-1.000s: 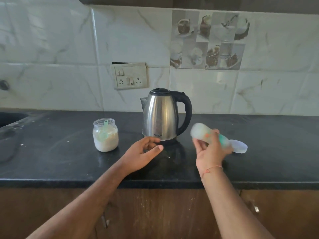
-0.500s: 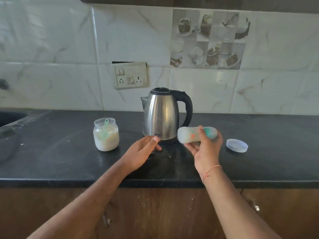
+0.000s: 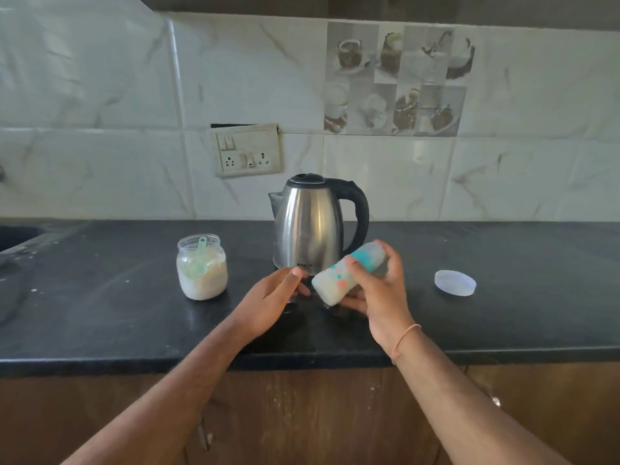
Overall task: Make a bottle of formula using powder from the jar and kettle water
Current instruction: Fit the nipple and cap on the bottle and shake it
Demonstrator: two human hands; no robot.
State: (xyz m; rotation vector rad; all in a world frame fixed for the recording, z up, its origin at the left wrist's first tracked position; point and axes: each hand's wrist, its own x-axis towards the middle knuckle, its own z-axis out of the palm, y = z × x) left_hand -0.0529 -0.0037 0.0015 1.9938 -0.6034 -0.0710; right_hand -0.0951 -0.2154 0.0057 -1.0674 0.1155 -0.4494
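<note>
While milky inside and tilted, bottle (image 3: 347,275): gripped sideways in right hand (image 3: 379,293), above worktop (image 3: 100,313) before kettle (image 3: 313,223).
Left hand (image 3: 271,302): relaxed, holding nothing.
Jar (image 3: 202,267): left of kettle, scoop inside.
Shaking, by judgement: firm grip, cap end checked.

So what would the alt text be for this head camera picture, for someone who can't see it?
A person's right hand holds a tilted baby bottle above a black counter, the open left hand beside it. Behind stand a steel kettle and an open jar of white powder with a green scoop; a lid lies to the right.
</note>
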